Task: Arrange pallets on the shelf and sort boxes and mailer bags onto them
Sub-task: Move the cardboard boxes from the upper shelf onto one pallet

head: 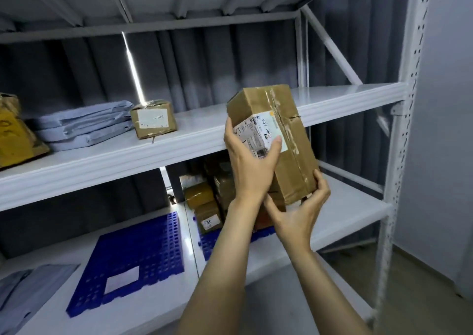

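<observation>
**Item in hand:** one cardboard box (279, 140), brown, taped along its seams, with its white shipping label (256, 132) facing us. We hold it tilted in the air in front of the rack. It is level with the front edge of the middle shelf (345, 96) and rests on nothing.

**Left hand** (249, 166): grips the labelled face, thumb on the box's left edge, fingers (276, 141) curled across the label.

**Right hand** (299, 214): cups the lower end from beneath, thumb under the bottom, fingers (318, 181) spread up the right-hand edge.

**Lower shelf** (345, 214):
- right pallet (212, 242), blue, carrying the stacked boxes (204, 206), below and behind the held box
- left pallet (143, 253), blue, bearing only a flat white sheet (122, 281)
- loose mailer bags (28, 283), grey, lying off the pallets at far left

**Middle shelf:**
- folded mailer bags (84, 125)
- a small box (153, 119) just beside them
- a yellow parcel (15, 140) at the left edge

**Step, as we judge it:** both pallets are laid and sorting is under way. This box is between pick-up and placement, most likely bound for the stacked boxes.

**Next move, as we judge it:** we lower the box under the middle shelf's front edge and level it so a flat face meets the stack. The right fingers must slip out from beneath before the weight settles. The small box and both lots of bags are not yet sorted.
</observation>
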Available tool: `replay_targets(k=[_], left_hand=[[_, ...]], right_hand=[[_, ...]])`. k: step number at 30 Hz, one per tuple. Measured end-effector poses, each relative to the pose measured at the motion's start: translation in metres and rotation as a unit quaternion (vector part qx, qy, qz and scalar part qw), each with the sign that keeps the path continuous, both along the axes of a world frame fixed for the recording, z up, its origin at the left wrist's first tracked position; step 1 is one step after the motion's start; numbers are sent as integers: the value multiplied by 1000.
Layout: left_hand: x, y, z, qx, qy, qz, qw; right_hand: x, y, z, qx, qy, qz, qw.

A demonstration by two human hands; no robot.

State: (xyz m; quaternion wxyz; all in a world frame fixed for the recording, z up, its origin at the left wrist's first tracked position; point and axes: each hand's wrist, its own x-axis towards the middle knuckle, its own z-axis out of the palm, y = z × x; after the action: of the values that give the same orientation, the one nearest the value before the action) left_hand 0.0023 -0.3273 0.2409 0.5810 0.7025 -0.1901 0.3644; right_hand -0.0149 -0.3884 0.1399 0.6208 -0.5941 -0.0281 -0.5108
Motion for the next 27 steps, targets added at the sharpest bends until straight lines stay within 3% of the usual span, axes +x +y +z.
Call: replay_targets(k=[12,18,27], left_hand=[[-7,-46,-82,-3,105,-39,994],[15,-32,-94,-68,166,-24,984],[15,-23,-108,-74,191,46,978]], right_hand=[[-26,-78,-77,37,110,65,991],[-23,-102,-74,89,132,118,980],[-6,-121,-58,229,173,84,954]])
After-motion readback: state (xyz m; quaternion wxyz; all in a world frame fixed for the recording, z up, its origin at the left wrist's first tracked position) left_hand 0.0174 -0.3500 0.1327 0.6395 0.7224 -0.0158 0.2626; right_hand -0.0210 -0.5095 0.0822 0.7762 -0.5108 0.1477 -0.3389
